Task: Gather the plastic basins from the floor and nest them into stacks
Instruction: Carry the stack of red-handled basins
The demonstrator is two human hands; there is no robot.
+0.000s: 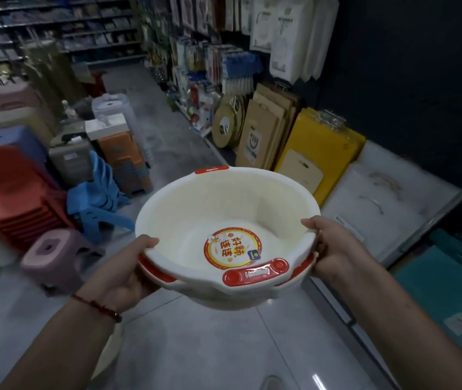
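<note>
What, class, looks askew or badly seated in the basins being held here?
The top basin sits turned in the lower basin: its red handle faces the camera, while the lower one's red rim trim shows at both hands, so handles are unaligned.

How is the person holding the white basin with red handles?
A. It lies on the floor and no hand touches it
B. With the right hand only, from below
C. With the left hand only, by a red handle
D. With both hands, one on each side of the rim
D: the left hand and the right hand grip opposite sides of the rim of the white basin, held up above the floor.
</note>
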